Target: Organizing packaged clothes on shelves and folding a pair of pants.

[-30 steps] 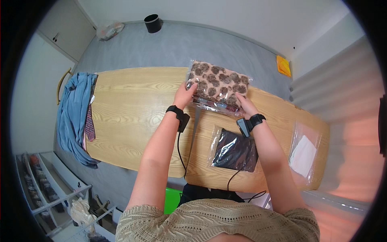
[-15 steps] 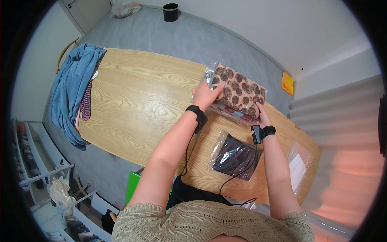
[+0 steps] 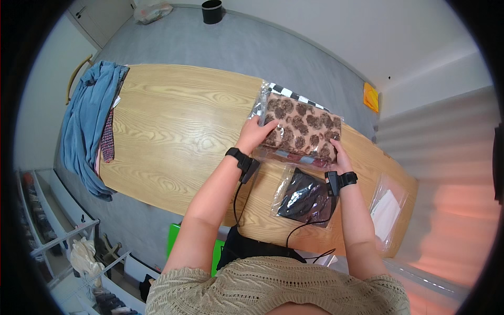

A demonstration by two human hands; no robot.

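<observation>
My left hand (image 3: 254,134) and my right hand (image 3: 341,156) grip either end of a folded brown-and-pink animal-print fabric (image 3: 302,126) in a clear bag. It lies on other bagged fabrics at the table's back edge: a black-and-white checkered one (image 3: 294,94) shows behind it, a blue-and-red one (image 3: 294,158) in front. My left thumb rests on top; some fingertips of both hands are hidden. Just nearer me lies a dark bagged fabric (image 3: 302,199), with a bagged white item (image 3: 387,212) to the right. Black devices with cables are strapped on both wrists.
The wooden table (image 3: 173,126) carries blue draped clothing (image 3: 89,131) at its left end. A wire rack (image 3: 39,226) stands lower left, a green item (image 3: 173,241) below the table edge. A black bin (image 3: 212,11) and yellow item (image 3: 370,97) are on the floor beyond.
The view has shifted. The animal-print package has moved slightly rightward and toward me across the stack, uncovering more of the checkered fabric behind it. Both hands stay on it.
</observation>
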